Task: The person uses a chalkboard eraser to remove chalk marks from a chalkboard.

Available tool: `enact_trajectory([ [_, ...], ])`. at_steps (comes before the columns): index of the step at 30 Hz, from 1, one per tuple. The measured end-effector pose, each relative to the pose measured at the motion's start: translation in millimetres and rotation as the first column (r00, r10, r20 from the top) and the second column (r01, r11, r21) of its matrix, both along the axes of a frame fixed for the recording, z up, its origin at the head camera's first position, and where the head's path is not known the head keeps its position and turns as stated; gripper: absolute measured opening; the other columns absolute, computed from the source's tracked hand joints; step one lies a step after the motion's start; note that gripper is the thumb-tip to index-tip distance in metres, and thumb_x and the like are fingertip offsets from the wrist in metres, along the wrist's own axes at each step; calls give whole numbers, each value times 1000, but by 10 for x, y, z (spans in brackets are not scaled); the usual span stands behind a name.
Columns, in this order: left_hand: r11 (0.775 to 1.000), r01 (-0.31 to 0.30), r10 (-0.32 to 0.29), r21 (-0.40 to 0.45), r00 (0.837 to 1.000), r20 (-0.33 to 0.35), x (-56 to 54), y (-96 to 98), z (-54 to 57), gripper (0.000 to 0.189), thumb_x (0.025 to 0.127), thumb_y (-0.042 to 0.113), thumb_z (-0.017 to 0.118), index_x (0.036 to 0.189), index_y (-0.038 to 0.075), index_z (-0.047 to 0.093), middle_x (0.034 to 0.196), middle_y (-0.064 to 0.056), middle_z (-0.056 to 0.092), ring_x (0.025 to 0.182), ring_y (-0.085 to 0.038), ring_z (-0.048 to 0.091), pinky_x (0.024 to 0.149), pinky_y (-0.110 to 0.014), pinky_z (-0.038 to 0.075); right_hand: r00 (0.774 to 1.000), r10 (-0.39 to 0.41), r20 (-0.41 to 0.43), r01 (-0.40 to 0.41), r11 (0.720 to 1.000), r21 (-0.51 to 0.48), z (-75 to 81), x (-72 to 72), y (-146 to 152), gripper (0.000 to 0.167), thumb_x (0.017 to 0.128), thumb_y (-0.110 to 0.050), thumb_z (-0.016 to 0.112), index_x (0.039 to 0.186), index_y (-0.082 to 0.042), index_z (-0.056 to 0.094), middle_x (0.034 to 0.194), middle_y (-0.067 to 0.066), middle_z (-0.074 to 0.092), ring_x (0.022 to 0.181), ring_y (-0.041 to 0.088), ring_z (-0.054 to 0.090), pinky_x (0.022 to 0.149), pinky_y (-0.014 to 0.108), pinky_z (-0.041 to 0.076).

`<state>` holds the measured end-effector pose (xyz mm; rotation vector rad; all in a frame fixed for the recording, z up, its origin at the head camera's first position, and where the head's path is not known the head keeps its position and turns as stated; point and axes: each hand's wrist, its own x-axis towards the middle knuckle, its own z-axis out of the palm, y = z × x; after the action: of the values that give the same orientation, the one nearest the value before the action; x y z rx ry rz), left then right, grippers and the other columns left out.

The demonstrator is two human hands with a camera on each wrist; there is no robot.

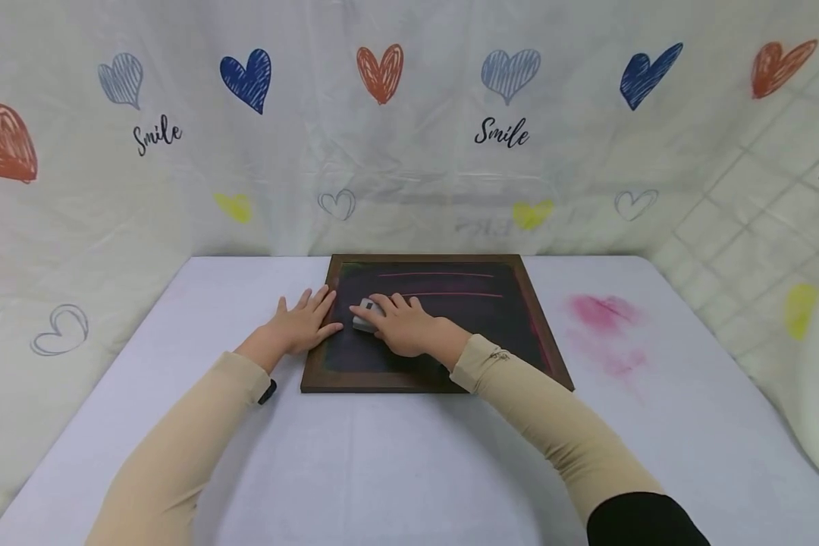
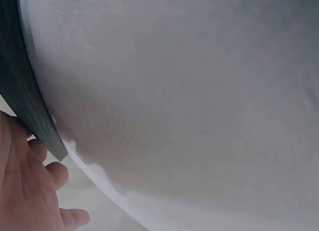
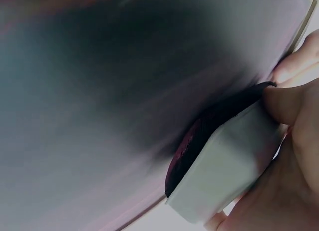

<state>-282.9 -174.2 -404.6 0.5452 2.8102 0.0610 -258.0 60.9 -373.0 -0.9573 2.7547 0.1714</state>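
A small chalkboard [image 1: 491, 322] with a brown wooden frame [image 1: 375, 384] lies flat on the table. Two pink chalk lines [image 1: 450, 294] cross its upper half. My right hand [image 1: 409, 327] grips a chalkboard eraser [image 1: 362, 326] against the left part of the board. In the right wrist view the eraser [image 3: 227, 156] shows a pale body and a dark felt side with pink dust, facing the board. With fingers spread, my left hand [image 1: 299, 324] rests on the frame's left edge. The left wrist view shows this hand [image 2: 30, 186] beside the dark frame edge [image 2: 27, 96].
A white cloth [image 1: 382, 462] covers the table. Pink smudges [image 1: 607, 315] mark it to the right of the board. Behind and at the sides hangs a white curtain [image 1: 423, 167] printed with hearts and the word "Smile".
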Motion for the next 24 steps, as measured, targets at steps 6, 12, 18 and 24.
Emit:
enact_trajectory([
  [6, 1000, 21, -21, 9, 1000, 15, 29, -17, 20, 79, 109, 55, 35, 166, 8, 6, 172, -14, 0, 155, -40, 3, 114, -74, 2, 998, -53, 18, 53, 999, -9, -4, -66, 336, 62, 112, -31, 43, 167, -32, 13, 167, 12, 19, 143, 37, 33, 111, 57, 33],
  [12, 1000, 30, -30, 6, 999, 25, 58, -47, 78, 78, 110, 53, 36, 166, 7, 6, 172, -14, 0, 155, -40, 3, 114, -74, 2, 988, -152, 30, 154, 985, -76, 52, -53, 978, 60, 112, -24, 45, 166, -24, 18, 164, 19, 22, 137, 42, 35, 100, 58, 37],
  [18, 999, 38, -38, 0, 999, 22, 44, -59, 80, 79, 109, 54, 36, 166, 7, 5, 172, -14, 0, 156, -40, 3, 114, -74, 4, 971, -237, 10, 237, 967, -93, 76, -12, 1484, 60, 111, -21, 48, 164, -21, 20, 162, 23, 23, 131, 45, 38, 85, 52, 39],
  [24, 999, 39, -39, 0, 999, 20, 25, -85, 38, 79, 109, 54, 36, 166, 8, 5, 172, -14, -1, 156, -40, 3, 114, -75, 3, 980, -197, -29, 193, 974, -122, 43, -14, 1509, 59, 110, -19, 49, 163, -18, 23, 159, 25, 26, 129, 47, 39, 85, 54, 38],
])
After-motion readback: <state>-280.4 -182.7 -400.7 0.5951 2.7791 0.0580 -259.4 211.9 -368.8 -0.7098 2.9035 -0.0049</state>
